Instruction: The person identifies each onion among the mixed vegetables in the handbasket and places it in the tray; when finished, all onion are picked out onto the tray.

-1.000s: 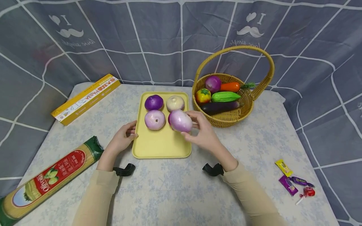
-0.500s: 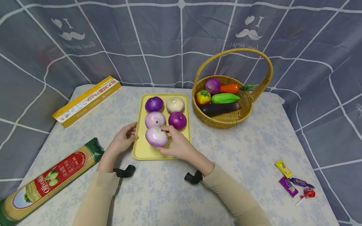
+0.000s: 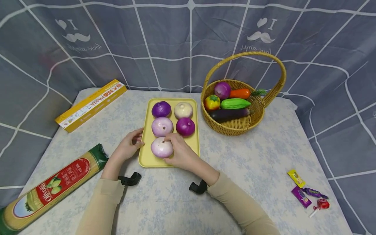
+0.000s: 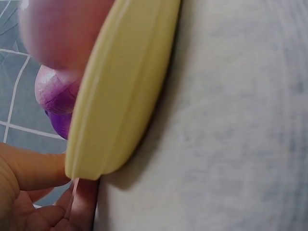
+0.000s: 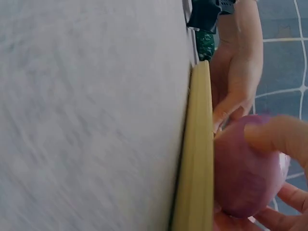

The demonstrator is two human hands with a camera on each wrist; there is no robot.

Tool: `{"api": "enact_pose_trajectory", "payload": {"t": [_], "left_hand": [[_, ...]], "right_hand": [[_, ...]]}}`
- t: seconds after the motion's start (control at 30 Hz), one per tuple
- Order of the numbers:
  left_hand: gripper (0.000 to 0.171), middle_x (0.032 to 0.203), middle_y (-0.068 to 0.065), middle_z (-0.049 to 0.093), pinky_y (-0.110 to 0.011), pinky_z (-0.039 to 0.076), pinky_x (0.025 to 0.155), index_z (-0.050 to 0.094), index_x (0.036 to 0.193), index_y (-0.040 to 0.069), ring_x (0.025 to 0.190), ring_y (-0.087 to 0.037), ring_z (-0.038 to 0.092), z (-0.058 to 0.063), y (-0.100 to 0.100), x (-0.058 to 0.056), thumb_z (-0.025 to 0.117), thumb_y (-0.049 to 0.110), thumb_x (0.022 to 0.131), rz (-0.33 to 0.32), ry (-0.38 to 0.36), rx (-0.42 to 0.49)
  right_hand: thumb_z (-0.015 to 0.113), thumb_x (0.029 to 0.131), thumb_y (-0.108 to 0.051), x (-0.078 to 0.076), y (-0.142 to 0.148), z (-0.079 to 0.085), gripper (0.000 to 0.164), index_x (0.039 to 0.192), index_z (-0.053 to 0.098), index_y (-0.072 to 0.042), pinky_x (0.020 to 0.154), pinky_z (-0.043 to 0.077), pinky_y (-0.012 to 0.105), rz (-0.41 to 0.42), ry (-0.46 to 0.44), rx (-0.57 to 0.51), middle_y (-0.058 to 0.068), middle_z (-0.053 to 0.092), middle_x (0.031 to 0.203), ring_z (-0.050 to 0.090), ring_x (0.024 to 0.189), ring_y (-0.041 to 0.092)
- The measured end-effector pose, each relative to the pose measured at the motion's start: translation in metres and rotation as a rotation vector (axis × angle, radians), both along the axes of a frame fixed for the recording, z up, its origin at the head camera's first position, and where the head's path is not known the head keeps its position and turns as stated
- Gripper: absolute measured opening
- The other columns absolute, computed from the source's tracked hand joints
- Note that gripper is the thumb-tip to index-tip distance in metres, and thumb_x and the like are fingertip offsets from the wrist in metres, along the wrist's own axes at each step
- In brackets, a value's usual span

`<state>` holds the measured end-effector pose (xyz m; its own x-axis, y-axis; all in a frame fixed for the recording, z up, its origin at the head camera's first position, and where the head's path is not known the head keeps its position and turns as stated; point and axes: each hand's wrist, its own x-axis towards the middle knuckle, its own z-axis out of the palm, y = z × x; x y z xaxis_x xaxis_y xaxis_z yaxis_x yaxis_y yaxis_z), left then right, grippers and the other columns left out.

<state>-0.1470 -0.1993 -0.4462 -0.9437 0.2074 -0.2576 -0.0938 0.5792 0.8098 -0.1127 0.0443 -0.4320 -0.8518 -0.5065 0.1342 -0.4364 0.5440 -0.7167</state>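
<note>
In the head view my right hand holds a pale purple onion at the front left of the yellow tray. Thumb and fingers curl round this onion in the right wrist view, where it sits against the tray's surface. My left hand grips the tray's left rim, with its thumb at the edge in the left wrist view. Behind the held onion lie another pale purple onion, a magenta onion, a dark purple onion and a whitish onion.
A wicker basket with an onion, carrot, eggplant and other vegetables stands right of the tray. An orange pasta box and a bag of spaghetti lie at left. Wrapped candies and a lollipop lie at right.
My right hand has carried the pale purple onion from above the magenta one leftward and towards me, then down onto the tray's front left. My left hand has stayed at the rim.
</note>
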Motion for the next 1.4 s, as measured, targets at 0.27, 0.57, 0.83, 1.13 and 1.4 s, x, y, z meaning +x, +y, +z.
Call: {"api": "enact_pose_trajectory", "payload": {"t": [0.27,0.57,0.83,1.13,1.4], "left_hand": [[0.059,0.133,-0.030,0.047,-0.050,0.041,0.102,0.029,0.152,-0.006,0.119,-0.041,0.049,-0.002,0.000,-0.001,0.050,-0.003,0.097,-0.017,0.037,0.014],[0.060,0.133,-0.029,0.048,-0.048,0.042,0.100,0.028,0.152,-0.006,0.119,-0.040,0.050,0.001,0.002,-0.004,0.052,-0.001,0.097,-0.013,0.042,0.001],[0.058,0.132,-0.029,0.048,-0.045,0.043,0.096,0.028,0.151,-0.009,0.116,-0.039,0.050,0.001,-0.001,-0.003,0.050,-0.002,0.098,-0.026,0.060,-0.009],[0.058,0.133,-0.028,0.049,-0.047,0.043,0.097,0.028,0.151,-0.008,0.117,-0.039,0.050,-0.001,-0.002,0.000,0.051,0.000,0.098,-0.011,0.049,-0.026],[0.058,0.134,-0.029,0.048,-0.048,0.043,0.099,0.028,0.151,-0.007,0.119,-0.040,0.050,-0.002,-0.002,0.003,0.050,0.000,0.098,-0.017,0.054,-0.004]], "right_hand": [[0.069,0.082,-0.001,0.005,-0.002,0.003,0.044,0.121,0.051,-0.003,0.100,0.045,0.036,-0.018,0.034,0.084,0.012,0.050,0.123,0.050,0.114,0.025],[0.065,0.086,-0.002,0.005,0.011,0.008,0.036,0.121,0.057,-0.004,0.090,0.049,0.035,-0.094,-0.017,0.058,0.013,0.054,0.119,0.055,0.102,0.025],[0.063,0.092,-0.008,-0.003,0.039,0.033,0.026,0.118,0.063,-0.002,0.089,0.055,0.034,-0.204,-0.147,-0.109,0.010,0.062,0.118,0.063,0.109,0.025],[0.062,0.096,-0.015,-0.034,0.097,0.060,0.023,0.117,0.065,-0.005,0.092,0.053,0.038,-0.426,-0.169,-0.240,0.012,0.068,0.115,0.065,0.107,0.024],[0.060,0.099,-0.025,-0.068,0.141,0.073,0.032,0.123,0.062,-0.005,0.090,0.051,0.037,-0.599,-0.178,-0.214,0.014,0.065,0.119,0.063,0.106,0.026]]}}
